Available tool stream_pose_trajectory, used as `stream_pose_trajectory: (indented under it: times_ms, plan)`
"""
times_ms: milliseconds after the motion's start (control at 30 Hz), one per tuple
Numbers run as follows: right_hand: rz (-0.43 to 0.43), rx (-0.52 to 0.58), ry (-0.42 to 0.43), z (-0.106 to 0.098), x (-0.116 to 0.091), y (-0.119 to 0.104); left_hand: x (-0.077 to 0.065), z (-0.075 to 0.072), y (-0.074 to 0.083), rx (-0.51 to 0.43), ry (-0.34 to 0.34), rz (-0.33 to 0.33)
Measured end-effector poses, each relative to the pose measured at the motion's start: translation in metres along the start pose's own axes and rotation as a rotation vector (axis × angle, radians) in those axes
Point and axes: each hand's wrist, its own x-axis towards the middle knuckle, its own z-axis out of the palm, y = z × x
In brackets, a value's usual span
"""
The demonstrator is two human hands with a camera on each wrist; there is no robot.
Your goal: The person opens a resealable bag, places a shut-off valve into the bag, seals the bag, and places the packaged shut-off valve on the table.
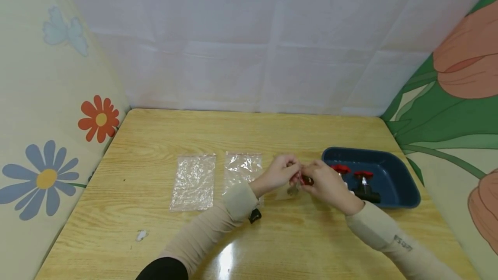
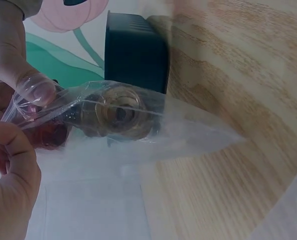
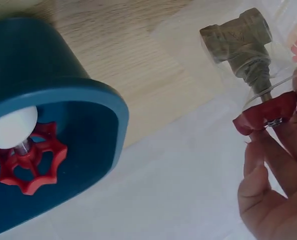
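Observation:
A brass valve (image 3: 238, 37) with a red handwheel (image 3: 268, 112) sits inside a clear plastic bag (image 2: 193, 130), its body in the lower part. My right hand (image 1: 326, 182) grips the valve by the handwheel near the bag's mouth. The fingers of my left hand (image 1: 278, 172) pinch the bag's upper edge beside it. Both hands are close together above the table, just left of a dark blue bin (image 1: 414, 195). In the head view the hands hide most of the valve.
Two flat clear bags lie on the table (image 1: 155, 137), a left bag (image 1: 193, 182) and a middle bag (image 1: 241, 165) partly behind my left forearm. The bin holds valves with red handwheels, one a black-bodied valve (image 1: 365, 193). A white knob (image 3: 13, 127) shows there too.

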Motion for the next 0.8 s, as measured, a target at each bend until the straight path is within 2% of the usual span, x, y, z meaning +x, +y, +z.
stream_pose_trajectory:
  times_ms: [133, 267, 533, 800]
  plan:
    - [0.023, 0.015, 0.004, 0.004, -0.001, 0.000, -0.001, 0.001, -0.002, -0.007, 0.020, -0.022]
    - [0.023, 0.025, 0.043, 0.009, -0.004, 0.000, -0.002, 0.002, -0.003, -0.037, 0.035, -0.040]
    - [0.018, 0.135, 0.111, 0.021, -0.004, 0.001, -0.003, 0.001, -0.007, -0.057, 0.043, -0.043]
    - [0.022, 0.195, 0.088, 0.027, -0.006, 0.001, -0.004, -0.003, -0.010, -0.048, 0.052, -0.036]
